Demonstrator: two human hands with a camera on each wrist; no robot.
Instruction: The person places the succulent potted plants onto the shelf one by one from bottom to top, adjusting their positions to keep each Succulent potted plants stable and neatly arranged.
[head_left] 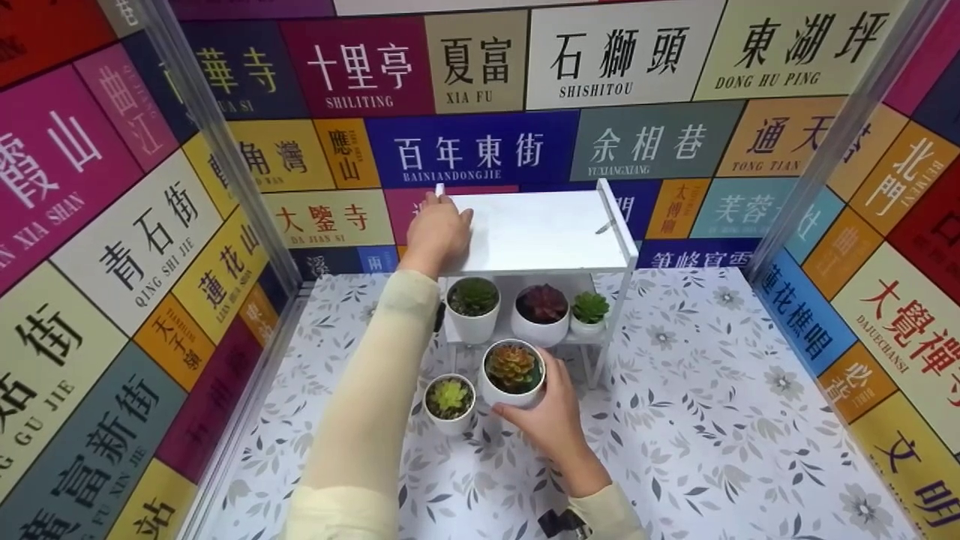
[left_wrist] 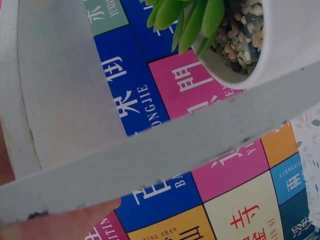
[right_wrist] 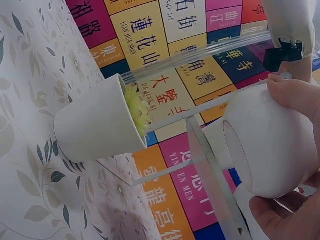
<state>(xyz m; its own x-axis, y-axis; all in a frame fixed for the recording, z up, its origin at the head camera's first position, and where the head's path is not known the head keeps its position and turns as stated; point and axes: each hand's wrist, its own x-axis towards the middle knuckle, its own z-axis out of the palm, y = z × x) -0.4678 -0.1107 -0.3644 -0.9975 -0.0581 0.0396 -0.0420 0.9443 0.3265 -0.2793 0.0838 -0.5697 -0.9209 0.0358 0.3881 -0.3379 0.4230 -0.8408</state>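
My left hand (head_left: 439,234) grips the upper left edge of a small white two-tier shelf (head_left: 544,232). In the left wrist view, part of that hand shows behind the shelf's chipped frame (left_wrist: 150,150). The right hand (head_left: 551,420) holds a round white pot with an orange-green succulent (head_left: 514,369), in front of the lower tier. Thumb and fingers stand on opposite sides of the pot (right_wrist: 277,140); it looks raised off the table. To its left, a smaller tapered white pot with a yellow-green succulent (head_left: 450,405) stands upright on the table.
On the lower tier are a pot with a dark green succulent (head_left: 474,307), one with a dark red succulent (head_left: 541,311) and a small bright green one (head_left: 590,309). Leaf-patterned cloth (head_left: 720,420) covers the table. Walls of coloured signs (head_left: 472,150) enclose three sides.
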